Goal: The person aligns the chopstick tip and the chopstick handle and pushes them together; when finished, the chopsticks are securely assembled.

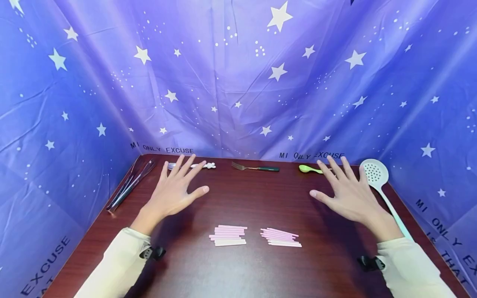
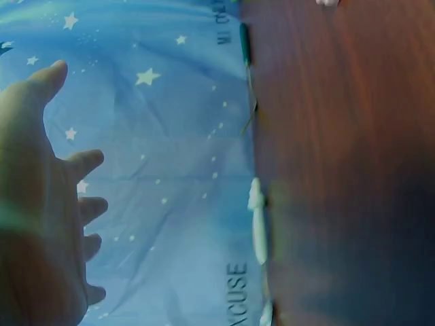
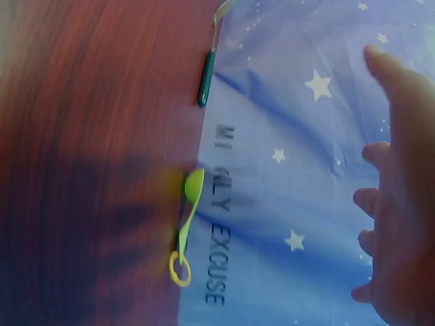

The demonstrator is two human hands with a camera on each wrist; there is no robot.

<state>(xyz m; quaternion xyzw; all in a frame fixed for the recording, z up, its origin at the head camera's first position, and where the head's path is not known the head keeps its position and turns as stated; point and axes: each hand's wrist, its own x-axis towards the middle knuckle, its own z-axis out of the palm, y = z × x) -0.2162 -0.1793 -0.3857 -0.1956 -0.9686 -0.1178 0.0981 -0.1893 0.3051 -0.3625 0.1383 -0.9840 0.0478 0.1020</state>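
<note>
Above the left of the table my left hand [image 1: 174, 190] hovers with fingers spread, holding nothing. Behind its fingers lies a spoon with a white handle [image 1: 210, 165], partly hidden. Over on the right my right hand [image 1: 348, 195] is likewise spread and holds nothing. A green spoon [image 1: 306, 168] lies beyond it, its handle partly covered in the head view; a yellow ring [image 3: 180, 269] at its end shows in the right wrist view. Two groups of short sticks, pink and white, lie between the hands: a left group [image 1: 228, 234] and a right group [image 1: 280, 236].
A fork with a dark green handle [image 1: 269, 169] lies at the back middle of the table [image 1: 238, 198]. A whisk [image 1: 130, 186] lies along the left edge. On the right edge rests a pale skimmer [image 1: 375, 174], partly behind the right hand. Starry cloth [image 1: 223, 82] walls the table.
</note>
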